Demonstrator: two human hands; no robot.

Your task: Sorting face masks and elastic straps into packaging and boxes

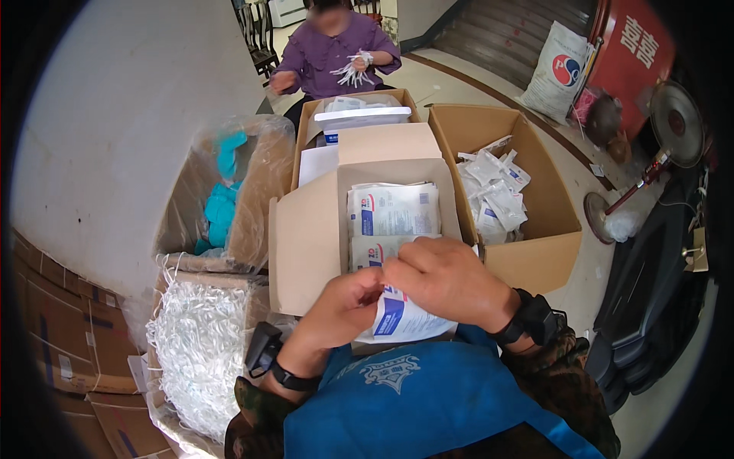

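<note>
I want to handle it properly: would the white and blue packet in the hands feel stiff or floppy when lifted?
Probably floppy: the packet bends between the left hand and right hand. Likely light, being flat and thin. Its smooth surface may slip.

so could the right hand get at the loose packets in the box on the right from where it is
Probably yes. The right hand is on the white-and-blue pouch with the left hand. The box of loose packets stands open-topped beside it, flaps out of the way, nothing over it.

White-and-blue flat packet held over stacked packets in middle box, red sign top right
</note>
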